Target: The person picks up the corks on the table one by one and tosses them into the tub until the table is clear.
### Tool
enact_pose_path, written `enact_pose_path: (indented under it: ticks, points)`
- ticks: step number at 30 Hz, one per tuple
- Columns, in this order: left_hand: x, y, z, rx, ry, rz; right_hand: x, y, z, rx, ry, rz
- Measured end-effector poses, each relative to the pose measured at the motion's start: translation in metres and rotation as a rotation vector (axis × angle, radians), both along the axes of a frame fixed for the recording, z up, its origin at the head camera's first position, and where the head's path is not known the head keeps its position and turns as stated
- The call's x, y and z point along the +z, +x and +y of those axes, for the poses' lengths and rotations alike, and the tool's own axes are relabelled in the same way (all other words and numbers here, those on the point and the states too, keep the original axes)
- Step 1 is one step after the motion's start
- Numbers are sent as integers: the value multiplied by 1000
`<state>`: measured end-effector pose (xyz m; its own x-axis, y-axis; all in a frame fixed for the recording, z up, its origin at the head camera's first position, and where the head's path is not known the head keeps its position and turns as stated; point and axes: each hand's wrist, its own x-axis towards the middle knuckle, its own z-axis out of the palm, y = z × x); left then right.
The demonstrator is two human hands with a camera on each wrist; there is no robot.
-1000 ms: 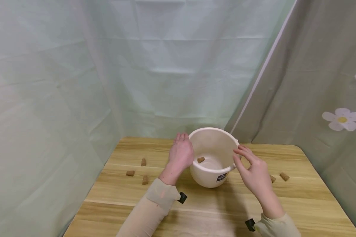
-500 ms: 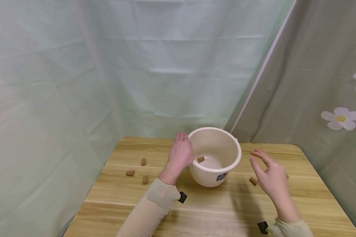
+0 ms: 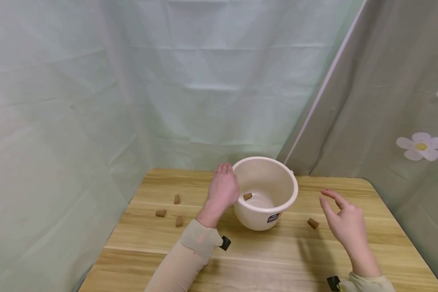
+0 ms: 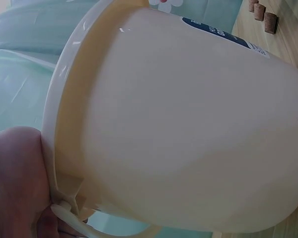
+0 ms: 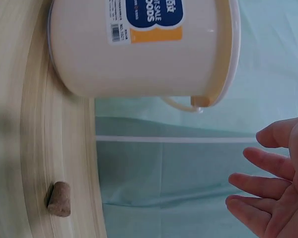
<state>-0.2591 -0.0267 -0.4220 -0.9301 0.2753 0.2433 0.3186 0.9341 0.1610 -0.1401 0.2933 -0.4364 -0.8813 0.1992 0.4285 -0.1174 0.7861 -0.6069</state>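
A cream plastic bucket (image 3: 257, 219) with a dark label stands upright on the table. My left hand (image 3: 223, 186) grips its left rim, close to the handle's hinge (image 4: 69, 198) in the left wrist view. One cork (image 3: 247, 196) lies on the bucket's floor. To the right, my right hand (image 3: 346, 223) hovers over the table with thumb and fingers spread and nothing in them; the fingers (image 5: 263, 186) show relaxed in the right wrist view. Nearest to it is a cork (image 3: 312, 223), also seen as a cork (image 5: 59, 199) in the right wrist view.
On the left of the wooden table (image 3: 138, 243) lie three corks, an upper cork (image 3: 177, 199), a left cork (image 3: 161, 213) and a lower cork (image 3: 179, 221). Pale curtains (image 3: 219, 81) close off the back and sides.
My right hand has moved right, away from the bucket's right rim, uncovering the cork beside it and covering the table farther right. The left hand and bucket have stayed in place.
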Motion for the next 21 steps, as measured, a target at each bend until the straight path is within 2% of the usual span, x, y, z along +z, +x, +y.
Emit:
enact_pose_path:
  ticks: [9, 21]
  points:
    - [2, 1, 0, -13, -23, 13, -4, 2, 17, 0, 0, -65]
    - [0, 2, 1, 1, 36, 3, -12, 8, 48, -57, 28, -161]
